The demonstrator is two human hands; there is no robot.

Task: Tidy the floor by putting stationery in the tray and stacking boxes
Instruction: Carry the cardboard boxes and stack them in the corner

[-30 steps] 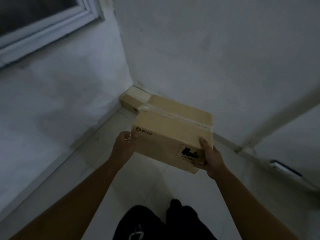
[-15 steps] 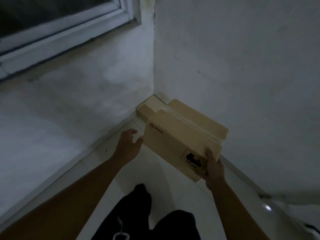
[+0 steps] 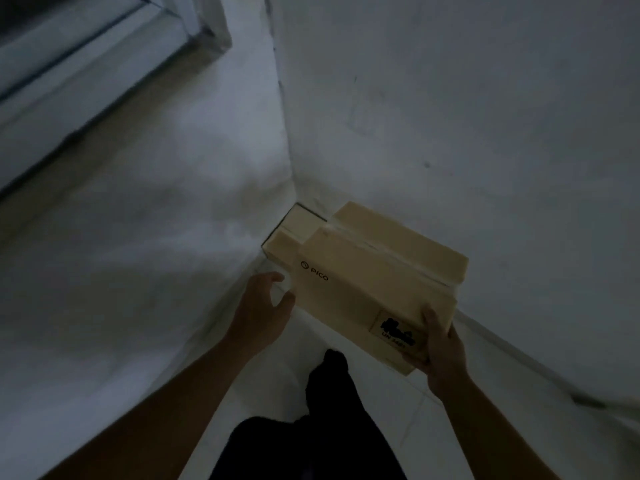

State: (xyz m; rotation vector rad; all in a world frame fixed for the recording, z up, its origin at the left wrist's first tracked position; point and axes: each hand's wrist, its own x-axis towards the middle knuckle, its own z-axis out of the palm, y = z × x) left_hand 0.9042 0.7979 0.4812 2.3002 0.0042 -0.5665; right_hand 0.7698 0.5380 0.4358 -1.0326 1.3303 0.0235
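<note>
A tan cardboard box (image 3: pixel 356 289) printed "PICO", with a taped top and a black label, sits tilted over another cardboard box (image 3: pixel 294 230) that lies in the room's corner. My right hand (image 3: pixel 441 344) grips the top box at its near right corner, by the label. My left hand (image 3: pixel 266 306) is off the box, just left of its near left corner, fingers spread and empty. Most of the lower box is hidden under the upper one.
White walls (image 3: pixel 450 116) meet in the corner right behind the boxes. A window frame (image 3: pixel 104 46) runs along the upper left. White floor tiles (image 3: pixel 294 358) lie below, with my dark trouser legs (image 3: pixel 329 427) at the bottom centre.
My left hand has let go of the box's left side and opened. The box has moved further into the corner over the lower box, and my view has shifted closer.
</note>
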